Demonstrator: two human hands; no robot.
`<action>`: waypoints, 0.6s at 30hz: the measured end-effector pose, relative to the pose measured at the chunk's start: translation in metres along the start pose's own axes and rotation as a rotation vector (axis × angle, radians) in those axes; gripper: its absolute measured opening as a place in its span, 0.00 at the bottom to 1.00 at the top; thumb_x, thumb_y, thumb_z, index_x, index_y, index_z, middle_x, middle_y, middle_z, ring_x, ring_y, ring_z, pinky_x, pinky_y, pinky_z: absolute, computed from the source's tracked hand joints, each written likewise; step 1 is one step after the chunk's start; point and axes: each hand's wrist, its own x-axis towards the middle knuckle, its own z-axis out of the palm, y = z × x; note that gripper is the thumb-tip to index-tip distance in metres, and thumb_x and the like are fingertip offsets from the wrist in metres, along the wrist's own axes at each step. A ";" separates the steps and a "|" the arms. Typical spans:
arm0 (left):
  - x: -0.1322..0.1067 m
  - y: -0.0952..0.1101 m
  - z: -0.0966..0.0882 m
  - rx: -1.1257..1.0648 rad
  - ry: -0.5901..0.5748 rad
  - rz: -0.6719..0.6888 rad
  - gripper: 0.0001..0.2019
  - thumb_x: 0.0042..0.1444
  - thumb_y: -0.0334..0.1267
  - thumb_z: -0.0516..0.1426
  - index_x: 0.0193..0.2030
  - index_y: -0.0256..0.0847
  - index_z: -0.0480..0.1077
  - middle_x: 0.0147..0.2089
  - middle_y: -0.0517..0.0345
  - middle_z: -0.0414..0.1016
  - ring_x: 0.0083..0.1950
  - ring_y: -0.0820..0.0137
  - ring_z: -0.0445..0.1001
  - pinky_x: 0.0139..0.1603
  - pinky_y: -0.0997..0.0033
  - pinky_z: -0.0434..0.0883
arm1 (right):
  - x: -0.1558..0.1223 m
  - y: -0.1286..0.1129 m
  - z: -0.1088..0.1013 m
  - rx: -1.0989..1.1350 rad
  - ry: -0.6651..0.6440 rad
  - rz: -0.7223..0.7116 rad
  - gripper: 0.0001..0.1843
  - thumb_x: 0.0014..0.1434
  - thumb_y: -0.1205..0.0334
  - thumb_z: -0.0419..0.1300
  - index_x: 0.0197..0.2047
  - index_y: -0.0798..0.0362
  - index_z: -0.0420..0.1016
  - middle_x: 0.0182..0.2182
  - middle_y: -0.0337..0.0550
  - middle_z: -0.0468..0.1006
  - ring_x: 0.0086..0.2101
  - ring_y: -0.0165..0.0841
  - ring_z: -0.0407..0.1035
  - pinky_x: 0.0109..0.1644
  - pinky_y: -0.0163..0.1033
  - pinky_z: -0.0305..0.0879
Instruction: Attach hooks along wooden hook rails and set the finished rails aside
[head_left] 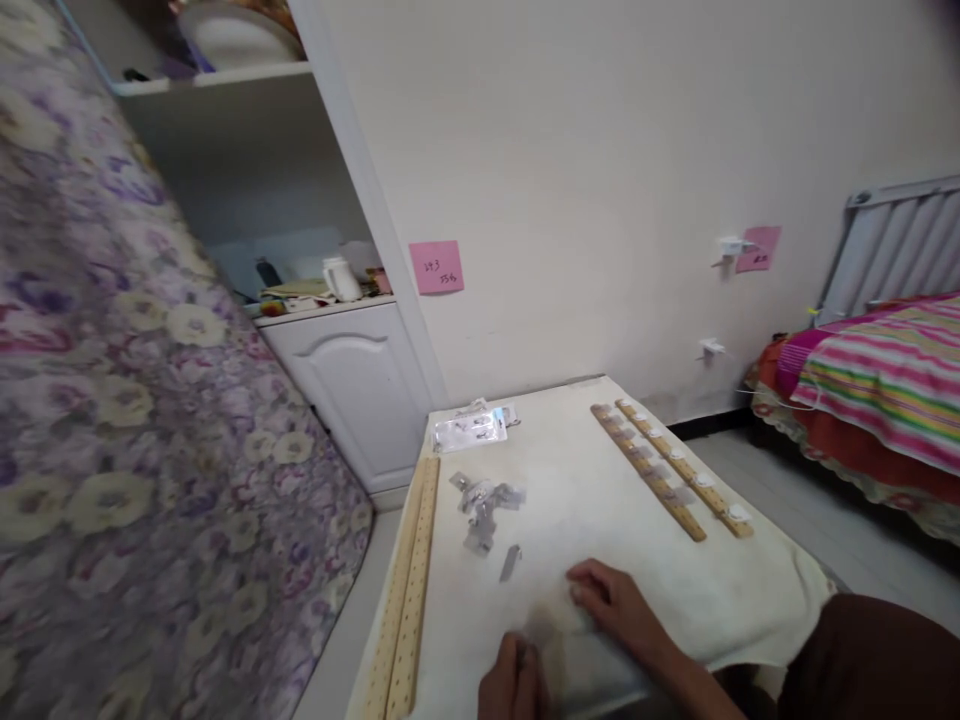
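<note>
My left hand is at the bottom edge of the view, low over the cloth-covered table. Its fingers are curled closed, and whatever may be in them is hidden. To its right, my right hand has its thumb and fingertips bent together, with any small thing between them too blurred to name. A faint brownish smear shows between the hands. Ahead of them lies one small grey, clear-looking packet. Beyond it is a loose pile of similar small packets.
Two perforated wooden strips run along the table's left side. At right lie two more strips, one bearing clear packets and one with white pieces. A clear plastic package sits at the back left. A floral curtain hangs left.
</note>
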 end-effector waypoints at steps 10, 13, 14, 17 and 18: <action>0.004 0.019 -0.012 0.159 -0.094 0.059 0.09 0.56 0.40 0.49 0.41 0.42 0.65 0.24 0.65 0.66 0.27 0.71 0.67 0.30 0.75 0.61 | 0.000 0.017 0.027 0.318 -0.165 0.098 0.15 0.52 0.50 0.57 0.27 0.53 0.64 0.17 0.29 0.63 0.15 0.23 0.55 0.19 0.29 0.52; 0.021 0.026 -0.026 0.224 0.100 0.029 0.15 0.58 0.40 0.45 0.48 0.39 0.63 0.29 0.60 0.70 0.31 0.68 0.70 0.35 0.72 0.64 | 0.004 0.019 0.023 0.364 -0.097 0.115 0.18 0.52 0.46 0.56 0.27 0.53 0.63 0.17 0.29 0.64 0.15 0.22 0.54 0.19 0.29 0.50; 0.028 0.027 -0.029 0.267 0.158 0.031 0.16 0.58 0.39 0.45 0.50 0.39 0.63 0.31 0.59 0.71 0.33 0.67 0.71 0.37 0.71 0.65 | 0.005 0.020 0.022 0.375 -0.087 0.116 0.18 0.52 0.45 0.56 0.27 0.53 0.63 0.18 0.29 0.64 0.15 0.22 0.54 0.19 0.29 0.50; 0.051 0.025 -0.031 0.346 0.211 0.077 0.14 0.54 0.37 0.49 0.47 0.40 0.66 0.34 0.56 0.72 0.37 0.65 0.71 0.40 0.69 0.64 | 0.005 0.022 0.023 0.372 -0.096 0.124 0.19 0.52 0.44 0.57 0.27 0.53 0.63 0.18 0.30 0.65 0.16 0.22 0.55 0.20 0.29 0.51; 0.058 0.024 -0.030 0.343 0.210 0.086 0.11 0.54 0.37 0.49 0.42 0.40 0.67 0.34 0.56 0.72 0.37 0.66 0.71 0.39 0.69 0.64 | 0.005 0.022 0.024 0.366 -0.100 0.129 0.19 0.51 0.43 0.57 0.28 0.53 0.63 0.18 0.30 0.65 0.16 0.22 0.55 0.20 0.29 0.51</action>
